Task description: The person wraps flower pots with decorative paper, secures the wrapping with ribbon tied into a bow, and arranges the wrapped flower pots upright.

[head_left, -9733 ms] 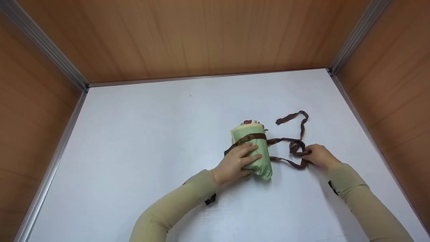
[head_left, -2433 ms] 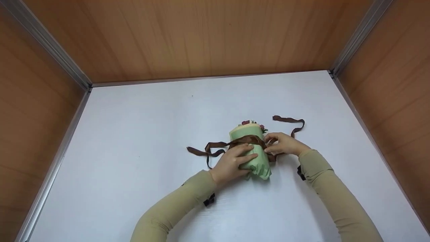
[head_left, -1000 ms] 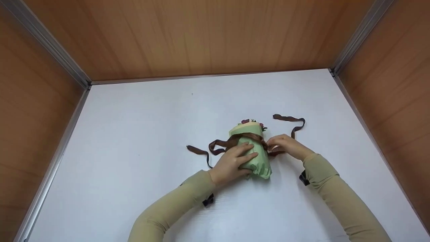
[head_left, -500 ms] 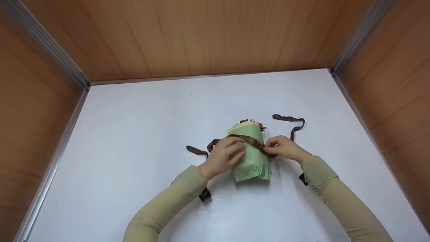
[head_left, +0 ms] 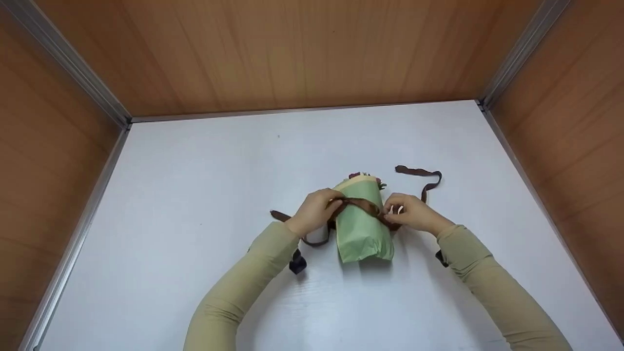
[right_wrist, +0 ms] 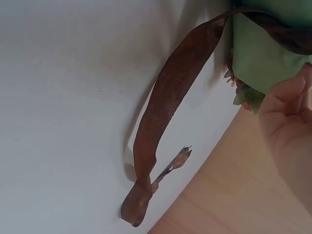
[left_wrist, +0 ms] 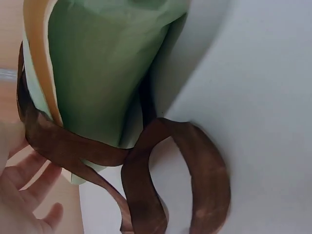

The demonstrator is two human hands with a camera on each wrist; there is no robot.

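A small bouquet in green wrapping paper [head_left: 363, 234] lies on the white table, its red flowers [head_left: 355, 175] showing at the far end. Brown ribbon [head_left: 358, 202] crosses the wrap and runs out on both sides. At the bouquet's left edge my left hand [head_left: 312, 212] pinches the ribbon; in the left wrist view the ribbon [left_wrist: 73, 146] passes by its thumb and fingers, with loops hanging beyond. My right hand [head_left: 412, 213] pinches the ribbon at the right edge; the right wrist view cuts off its fingertips, and a ribbon tail [right_wrist: 165, 92] trails over the table.
One ribbon end [head_left: 414, 171] lies curved on the table at the right, another end [head_left: 279, 215] pokes out left of my left hand. Wooden panels [head_left: 302, 53] with metal edging enclose the white tabletop [head_left: 204, 195] at the back and sides.
My left hand has lifted off the wrap, moved up and left, and taken hold of the ribbon. Earlier, my right hand came in from the right to the bouquet's edge.
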